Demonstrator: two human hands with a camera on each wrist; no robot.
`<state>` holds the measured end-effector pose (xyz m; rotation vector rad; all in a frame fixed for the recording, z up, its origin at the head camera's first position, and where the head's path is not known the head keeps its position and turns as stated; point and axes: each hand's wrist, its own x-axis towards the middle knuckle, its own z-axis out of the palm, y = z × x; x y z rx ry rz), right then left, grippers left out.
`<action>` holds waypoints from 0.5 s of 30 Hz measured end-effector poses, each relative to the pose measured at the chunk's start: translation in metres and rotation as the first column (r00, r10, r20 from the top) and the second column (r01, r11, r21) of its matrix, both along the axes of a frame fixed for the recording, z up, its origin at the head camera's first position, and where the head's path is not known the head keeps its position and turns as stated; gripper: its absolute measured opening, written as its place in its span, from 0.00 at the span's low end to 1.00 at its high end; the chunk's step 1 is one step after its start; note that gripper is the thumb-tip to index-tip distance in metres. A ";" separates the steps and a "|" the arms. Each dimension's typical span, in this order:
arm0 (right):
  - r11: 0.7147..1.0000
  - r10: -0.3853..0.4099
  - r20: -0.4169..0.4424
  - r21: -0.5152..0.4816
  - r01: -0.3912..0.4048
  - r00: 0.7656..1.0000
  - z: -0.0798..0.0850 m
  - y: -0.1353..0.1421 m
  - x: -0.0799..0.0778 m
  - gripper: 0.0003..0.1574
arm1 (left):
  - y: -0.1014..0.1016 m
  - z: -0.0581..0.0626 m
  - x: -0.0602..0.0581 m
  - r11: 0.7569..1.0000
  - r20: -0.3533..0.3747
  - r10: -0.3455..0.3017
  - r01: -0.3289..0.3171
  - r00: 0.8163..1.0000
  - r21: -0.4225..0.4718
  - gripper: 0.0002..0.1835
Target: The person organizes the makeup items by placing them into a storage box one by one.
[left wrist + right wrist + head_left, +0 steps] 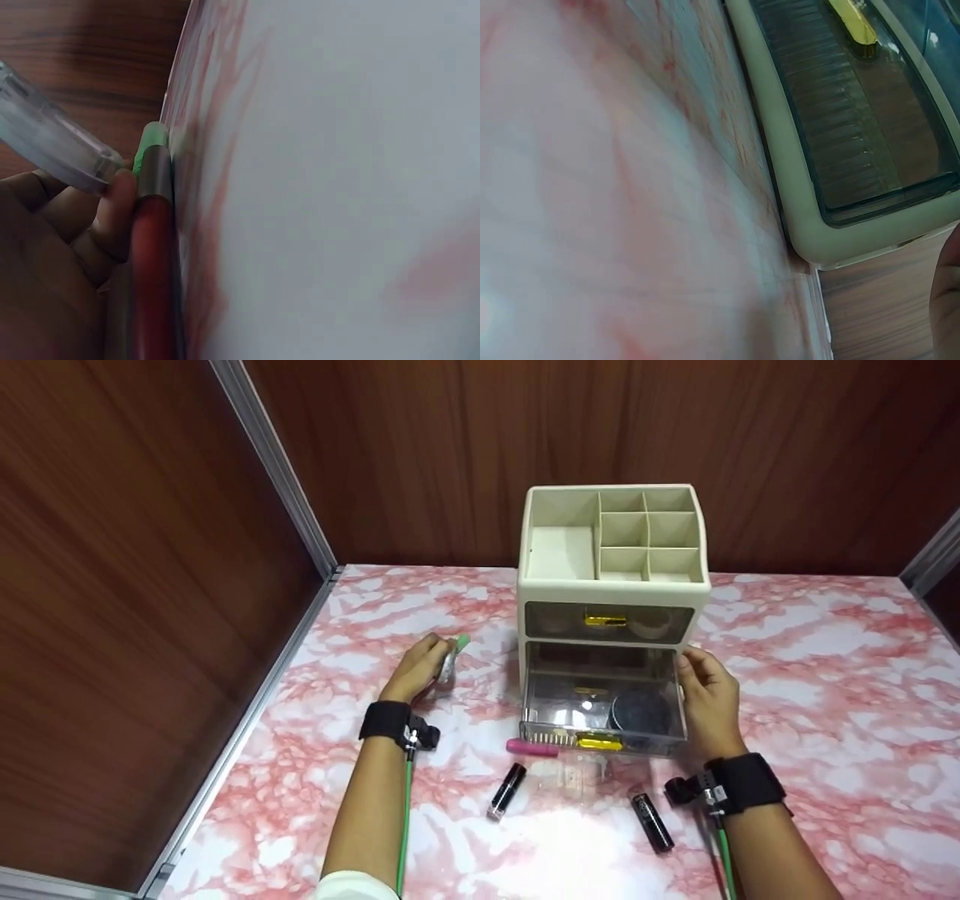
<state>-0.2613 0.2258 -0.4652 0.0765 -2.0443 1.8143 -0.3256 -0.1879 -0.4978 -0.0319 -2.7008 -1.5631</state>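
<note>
My left hand (421, 666) is at the left of the table, its fingers curled around a slim red-handled brush (154, 262) with a silver band and a green tip. Beside the same fingers is a clear plastic piece (56, 135), its kind unclear. A cream makeup organizer (615, 592) stands upright, its clear middle drawer (555, 705) pulled out with a round black item (641, 712) inside. My right hand (709, 697) rests against the organizer's right side by that drawer. In the right wrist view only one finger (946, 300) shows, at the edge.
Before the drawer lie a pink tube (532, 748), a black-and-clear lipstick (507, 790) and a black tube (652, 821). The organizer's upper drawer (555, 619) is closed, as is its lower drawer (855, 127). Brown wooden panels (427, 457) border the marbled table (817, 682).
</note>
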 end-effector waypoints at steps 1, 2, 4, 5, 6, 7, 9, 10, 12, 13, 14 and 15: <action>1.000 -0.002 -0.006 0.000 0.002 1.000 0.000 0.000 0.000 0.18 | 0.002 0.000 0.002 1.000 -0.002 -0.003 0.003 1.000 -0.004 0.20; 1.000 -0.005 -0.014 0.007 0.005 1.000 0.000 0.000 0.000 0.18 | 0.003 0.000 0.003 1.000 -0.006 -0.007 0.007 1.000 -0.003 0.20; 1.000 -0.008 -0.026 0.015 0.008 1.000 -0.001 0.000 0.000 0.18 | 0.006 0.000 0.007 1.000 -0.005 -0.022 0.022 1.000 -0.002 0.20; 1.000 -0.007 -0.030 0.014 0.008 1.000 -0.001 0.000 0.000 0.18 | 0.008 0.000 0.009 1.000 -0.004 -0.029 0.029 1.000 -0.007 0.21; 1.000 -0.007 -0.031 0.012 0.007 1.000 -0.001 0.000 0.000 0.18 | 0.010 -0.001 0.010 0.999 -0.003 -0.033 0.033 0.999 -0.020 0.21; 1.000 -0.007 -0.030 0.010 0.007 1.000 -0.001 0.001 0.000 0.18 | 0.011 -0.001 0.011 0.999 -0.002 -0.040 0.040 0.999 -0.027 0.22; 1.000 -0.006 -0.029 0.009 0.006 1.000 0.000 0.001 0.000 0.19 | 0.014 -0.001 0.013 0.997 0.001 -0.055 0.055 0.998 -0.045 0.23; 1.000 -0.003 -0.027 0.004 0.003 1.000 0.001 0.001 0.000 0.19 | 0.015 -0.001 0.014 0.997 0.001 -0.059 0.059 0.998 -0.055 0.24; 1.000 0.000 -0.026 0.008 0.000 1.000 0.001 0.001 0.001 0.19 | 0.016 -0.002 0.016 0.997 0.001 -0.056 0.056 0.998 -0.056 0.25; 1.000 0.003 -0.025 0.010 -0.003 1.000 0.001 0.001 0.001 0.20 | 0.016 -0.002 0.017 0.997 0.002 -0.052 0.052 0.999 -0.053 0.25; 1.000 0.005 -0.024 0.014 -0.004 1.000 0.000 0.001 0.001 0.20 | 0.015 -0.002 0.017 0.998 0.004 -0.047 0.047 0.999 -0.050 0.25; 1.000 0.009 -0.021 0.012 -0.008 1.000 -0.002 0.001 0.001 0.20 | 0.014 -0.002 0.018 0.998 0.005 -0.037 0.038 0.999 -0.046 0.25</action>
